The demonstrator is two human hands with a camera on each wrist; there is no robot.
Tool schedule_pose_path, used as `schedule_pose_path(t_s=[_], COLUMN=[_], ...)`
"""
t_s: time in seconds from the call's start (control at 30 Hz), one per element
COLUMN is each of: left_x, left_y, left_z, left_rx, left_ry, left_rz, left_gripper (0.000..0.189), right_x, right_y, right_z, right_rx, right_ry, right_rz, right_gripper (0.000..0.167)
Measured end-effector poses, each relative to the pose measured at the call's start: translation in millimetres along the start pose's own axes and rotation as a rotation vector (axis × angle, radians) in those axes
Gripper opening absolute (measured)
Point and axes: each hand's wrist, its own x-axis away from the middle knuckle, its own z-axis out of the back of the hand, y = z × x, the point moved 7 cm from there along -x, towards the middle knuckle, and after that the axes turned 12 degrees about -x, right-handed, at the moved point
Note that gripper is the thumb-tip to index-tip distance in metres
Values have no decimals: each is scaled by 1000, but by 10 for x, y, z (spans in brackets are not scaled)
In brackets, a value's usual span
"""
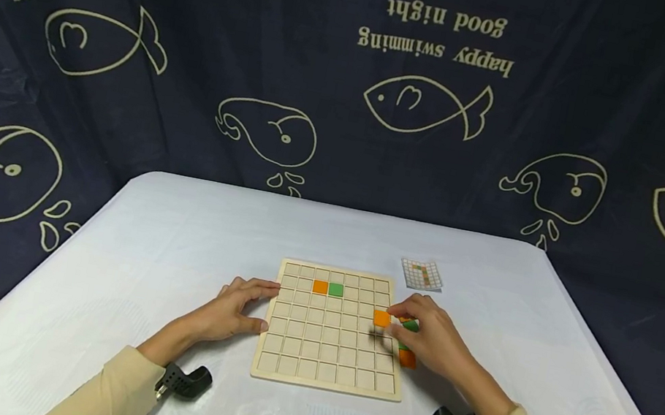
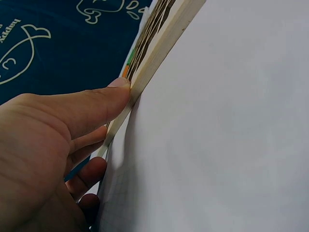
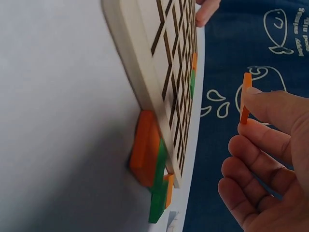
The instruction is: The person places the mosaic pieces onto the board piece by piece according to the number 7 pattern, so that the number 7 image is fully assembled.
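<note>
A pale wooden grid board (image 1: 309, 350) lies on the table, an orange tile (image 1: 320, 287) and a green tile (image 1: 336, 290) side by side in its second row from the far edge. My left hand (image 1: 230, 312) rests its thumb and fingertips along the board's left edge, thumb tip against the rim in the left wrist view. Thumb and forefinger of my right hand (image 1: 432, 338) pinch a thin orange square tile (image 3: 245, 98), raised over the board's right side. Below that hand, partly hidden by it, several loose orange (image 3: 145, 147) and green tiles (image 3: 158, 193) lie against the board's right edge.
A small card (image 1: 421, 274) printed with a coloured grid pattern lies beyond the board's far right corner. White cloth (image 1: 224, 218) covers the table. Behind it hangs a dark curtain (image 1: 327, 162) with fish drawings. Black wrist devices (image 1: 187, 381) sit at both cuffs.
</note>
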Motion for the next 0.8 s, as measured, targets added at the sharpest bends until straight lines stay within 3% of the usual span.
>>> schedule_pose_path(t_s=[0.8], left_x=[-6], left_y=[-9], left_z=[-11], left_rx=[3], left_ry=[-7], left_rz=[11], left_gripper=[63], right_x=[-349], right_y=[-30], right_z=[-161], right_rx=[-10], right_ry=[-42], right_rz=[23], right_gripper=[20])
